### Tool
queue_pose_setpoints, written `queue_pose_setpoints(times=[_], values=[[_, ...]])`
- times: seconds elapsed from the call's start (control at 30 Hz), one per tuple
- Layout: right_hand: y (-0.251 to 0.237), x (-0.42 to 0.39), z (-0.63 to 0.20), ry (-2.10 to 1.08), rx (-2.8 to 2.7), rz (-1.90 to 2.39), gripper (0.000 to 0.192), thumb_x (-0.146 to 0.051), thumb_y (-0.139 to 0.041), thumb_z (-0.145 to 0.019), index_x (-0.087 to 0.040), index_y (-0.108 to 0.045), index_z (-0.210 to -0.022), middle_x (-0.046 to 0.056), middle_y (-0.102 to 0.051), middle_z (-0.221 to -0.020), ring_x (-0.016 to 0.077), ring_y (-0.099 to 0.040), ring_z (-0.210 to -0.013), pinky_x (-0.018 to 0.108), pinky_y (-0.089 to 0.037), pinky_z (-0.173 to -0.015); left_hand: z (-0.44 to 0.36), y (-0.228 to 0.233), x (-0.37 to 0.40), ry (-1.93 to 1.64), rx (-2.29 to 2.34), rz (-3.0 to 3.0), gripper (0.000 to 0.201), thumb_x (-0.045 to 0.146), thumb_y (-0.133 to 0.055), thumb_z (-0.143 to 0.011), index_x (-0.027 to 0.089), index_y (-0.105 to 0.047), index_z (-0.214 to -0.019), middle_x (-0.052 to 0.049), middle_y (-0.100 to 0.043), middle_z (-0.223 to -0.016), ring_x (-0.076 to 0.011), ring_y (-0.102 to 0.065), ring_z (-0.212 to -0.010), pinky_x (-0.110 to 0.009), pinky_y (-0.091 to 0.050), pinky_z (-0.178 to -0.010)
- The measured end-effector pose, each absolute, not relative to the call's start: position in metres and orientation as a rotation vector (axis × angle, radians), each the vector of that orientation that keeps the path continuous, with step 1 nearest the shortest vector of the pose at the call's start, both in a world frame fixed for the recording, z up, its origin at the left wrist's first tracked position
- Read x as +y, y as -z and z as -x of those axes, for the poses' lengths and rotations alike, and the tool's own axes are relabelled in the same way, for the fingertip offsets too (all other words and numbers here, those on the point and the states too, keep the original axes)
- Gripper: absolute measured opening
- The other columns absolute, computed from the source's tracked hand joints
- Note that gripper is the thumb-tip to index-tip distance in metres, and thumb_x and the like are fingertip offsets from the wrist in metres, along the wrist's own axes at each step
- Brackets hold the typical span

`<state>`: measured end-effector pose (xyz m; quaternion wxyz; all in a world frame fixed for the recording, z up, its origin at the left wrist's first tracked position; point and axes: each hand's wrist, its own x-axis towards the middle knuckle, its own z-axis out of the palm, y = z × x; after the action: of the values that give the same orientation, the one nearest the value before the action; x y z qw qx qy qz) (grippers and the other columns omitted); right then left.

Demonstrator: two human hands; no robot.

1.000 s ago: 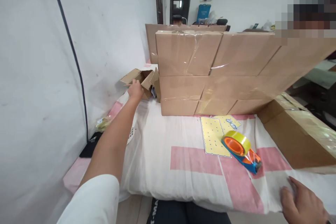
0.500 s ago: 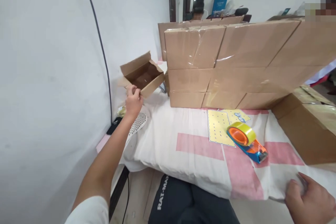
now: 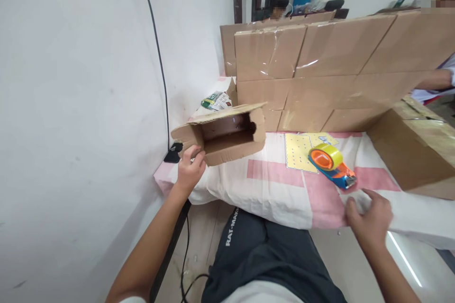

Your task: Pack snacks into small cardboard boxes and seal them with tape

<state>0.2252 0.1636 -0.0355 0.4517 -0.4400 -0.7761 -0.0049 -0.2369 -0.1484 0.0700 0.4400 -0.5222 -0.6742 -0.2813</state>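
My left hand (image 3: 192,168) pinches the lower left edge of a small open cardboard box (image 3: 234,154). The box is tilted, its opening turned toward me and its flaps spread. At the right, my right hand (image 3: 371,213) is apart from the box over the front edge of the cloth-covered table (image 3: 280,213), thumb and forefinger spread, holding nothing. Just beyond it lies a blue and orange tape dispenser (image 3: 343,177) with a roll of yellow tape (image 3: 327,156). Behind the dispenser, a yellow dotted patch (image 3: 296,151) shows on the cloth.
A wall of taped cardboard boxes (image 3: 320,57) stands along the far side. A larger open carton (image 3: 408,151) sits at the right. The white wall (image 3: 88,104) with a black cable (image 3: 156,47) bounds the left. A person's arm (image 3: 437,79) shows at far right.
My left hand has brought the small box nearer and to the right, tipping its opening toward me. My right hand has moved left, closer to the tape dispenser. The view has shifted.
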Motion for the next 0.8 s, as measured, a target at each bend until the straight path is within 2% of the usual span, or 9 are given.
queue_pose_setpoints(times=[0.13,0.3,0.47,0.57,0.7,0.8], values=[[0.013,0.135,-0.166,-0.103,-2.032,0.814,0.042,-0.036,-0.058,-0.083,-0.017,-0.058,-0.12,0.016,-0.064,-0.112,0.0358,-0.061,-0.107,0.054,-0.05,-0.094,0.223,-0.071,-0.138,0.745,-1.649,1.381,0.033,0.003,-0.058,-0.08,0.023,-0.069,-0.105,-0.011,-0.065,-0.117,-0.0218,-0.069,-0.104,-0.032,-0.06,-0.084],[-0.011,0.116,-0.105,-0.239,-2.114,0.625,0.038,-0.032,-0.058,-0.089,-0.018,-0.056,-0.124,0.015,-0.061,-0.119,0.0329,-0.058,-0.114,0.053,-0.048,-0.099,0.212,-0.069,-0.121,0.83,-1.64,1.45,0.036,-0.001,-0.054,-0.081,0.022,-0.066,-0.107,-0.011,-0.063,-0.119,-0.0197,-0.069,-0.104,-0.031,-0.061,-0.085],[-0.024,0.113,-0.064,-0.336,-2.178,0.532,0.039,-0.029,-0.058,-0.091,-0.019,-0.055,-0.128,0.015,-0.059,-0.12,0.0323,-0.057,-0.116,0.053,-0.049,-0.1,0.219,-0.056,-0.105,0.955,-1.798,1.556,0.037,0.001,-0.053,-0.081,0.023,-0.066,-0.109,-0.013,-0.063,-0.123,-0.0233,-0.066,-0.113,-0.036,-0.06,-0.092],[-0.02,0.112,-0.048,-0.426,-2.233,0.5,0.048,-0.028,-0.057,-0.091,-0.02,-0.05,-0.138,0.015,-0.057,-0.123,0.0314,-0.057,-0.115,0.052,-0.05,-0.099,0.23,-0.045,-0.095,1.04,-1.904,1.641,0.038,0.002,-0.051,-0.083,0.023,-0.066,-0.11,-0.013,-0.063,-0.127,-0.0243,-0.065,-0.117,-0.039,-0.058,-0.096],[-0.003,0.104,-0.035,-0.578,-2.33,0.442,0.07,-0.024,-0.054,-0.093,-0.023,-0.027,-0.158,0.015,-0.054,-0.129,0.0261,-0.062,-0.106,0.047,-0.055,-0.093,0.244,-0.035,-0.083,1.13,-1.997,1.665,0.035,0.005,-0.05,-0.087,0.023,-0.065,-0.114,-0.013,-0.061,-0.132,-0.0244,-0.064,-0.12,-0.038,-0.057,-0.097],[0.009,0.098,-0.032,-0.521,-2.457,0.43,0.074,-0.022,-0.053,-0.095,-0.026,-0.021,-0.161,0.016,-0.052,-0.136,0.028,-0.061,-0.113,0.048,-0.054,-0.096,0.252,-0.035,-0.08,1.167,-2.02,1.695,0.035,0.009,-0.05,-0.09,0.025,-0.064,-0.118,-0.012,-0.06,-0.136,-0.0238,-0.063,-0.123,-0.036,-0.058,-0.096]])
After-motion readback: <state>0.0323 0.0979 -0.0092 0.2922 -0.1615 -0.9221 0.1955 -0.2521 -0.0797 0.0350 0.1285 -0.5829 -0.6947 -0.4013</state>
